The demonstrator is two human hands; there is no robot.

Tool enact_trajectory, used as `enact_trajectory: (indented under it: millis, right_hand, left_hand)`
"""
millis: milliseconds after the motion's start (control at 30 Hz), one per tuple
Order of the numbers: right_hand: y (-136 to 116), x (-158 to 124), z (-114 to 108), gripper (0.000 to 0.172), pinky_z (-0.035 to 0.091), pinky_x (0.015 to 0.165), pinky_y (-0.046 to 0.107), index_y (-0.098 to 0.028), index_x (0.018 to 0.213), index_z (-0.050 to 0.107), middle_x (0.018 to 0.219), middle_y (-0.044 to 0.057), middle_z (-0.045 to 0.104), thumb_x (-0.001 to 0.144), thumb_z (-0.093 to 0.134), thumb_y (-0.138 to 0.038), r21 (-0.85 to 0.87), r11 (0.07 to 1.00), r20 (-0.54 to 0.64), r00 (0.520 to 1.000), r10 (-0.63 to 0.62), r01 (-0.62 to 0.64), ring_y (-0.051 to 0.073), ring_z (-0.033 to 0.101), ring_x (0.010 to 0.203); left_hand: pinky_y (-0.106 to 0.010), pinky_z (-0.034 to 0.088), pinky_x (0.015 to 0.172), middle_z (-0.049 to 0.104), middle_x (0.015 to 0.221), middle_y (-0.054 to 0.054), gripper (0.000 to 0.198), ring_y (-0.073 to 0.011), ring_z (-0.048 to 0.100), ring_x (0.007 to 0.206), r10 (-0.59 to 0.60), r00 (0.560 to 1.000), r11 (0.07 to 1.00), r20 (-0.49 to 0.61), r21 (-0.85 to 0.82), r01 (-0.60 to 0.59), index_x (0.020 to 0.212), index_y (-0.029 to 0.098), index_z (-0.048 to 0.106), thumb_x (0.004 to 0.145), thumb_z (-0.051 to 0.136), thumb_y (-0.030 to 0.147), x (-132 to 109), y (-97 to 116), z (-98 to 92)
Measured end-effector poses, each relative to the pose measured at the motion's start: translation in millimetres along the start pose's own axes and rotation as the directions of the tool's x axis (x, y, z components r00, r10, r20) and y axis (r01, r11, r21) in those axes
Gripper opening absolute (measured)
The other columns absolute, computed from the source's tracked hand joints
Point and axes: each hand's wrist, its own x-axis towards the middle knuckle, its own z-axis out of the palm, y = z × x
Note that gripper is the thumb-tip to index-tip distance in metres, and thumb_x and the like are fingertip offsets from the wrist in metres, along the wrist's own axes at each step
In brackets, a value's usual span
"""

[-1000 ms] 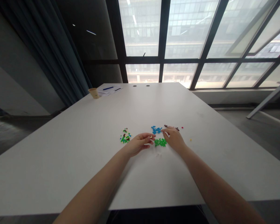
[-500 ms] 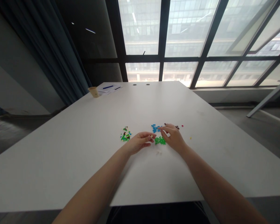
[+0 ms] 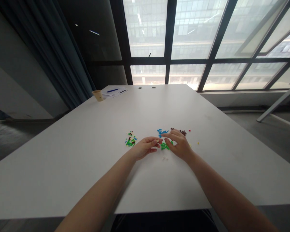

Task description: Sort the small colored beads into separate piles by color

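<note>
My left hand (image 3: 147,148) is closed in a pinch, with a small pale yellow piece (image 3: 158,140) showing at its fingertips. Close by on the right, my right hand (image 3: 180,145) has its thumb and fingers apart, and I see nothing between them. Under its fingers lies a pile of green pieces (image 3: 164,146), partly covered. Just beyond is a pile of blue pieces (image 3: 160,132). Brown pieces (image 3: 183,132) lie behind my right hand, which hides some of them. A few white pieces (image 3: 165,158) rest nearer to me.
A mixed heap of small coloured pieces (image 3: 130,140) lies left of my hands. One red piece (image 3: 189,130) and a yellow piece (image 3: 198,143) sit at the right. Far left on the table (image 3: 87,135) stand a paper cup (image 3: 98,95) and papers with a blue pen (image 3: 112,90).
My right hand has drawn slightly nearer to me, its thumb and fingers shifting over the green pile. More of the brown pieces show. My left hand keeps its pinch almost in place.
</note>
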Motion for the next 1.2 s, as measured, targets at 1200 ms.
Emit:
enact_trajectory:
  millis: [1200]
  right_hand:
    - [94.4,-23.7,-57.6,0.018,0.041,0.060,0.024,-0.019,0.075,0.072,0.072,0.005,0.068,0.066,0.057,-0.024,-0.332,0.746,0.496,0.566,0.659,-0.578,0.016,0.059,0.065]
  left_hand:
    - [-0.022,0.039,0.071,0.058,0.091,-0.006,0.030,-0.0088,0.052,0.076,-0.054,0.997,0.998,-0.061,-0.025,0.052,0.094,0.017,0.061,0.073,0.059,0.039,2.5,-1.6,-13.6]
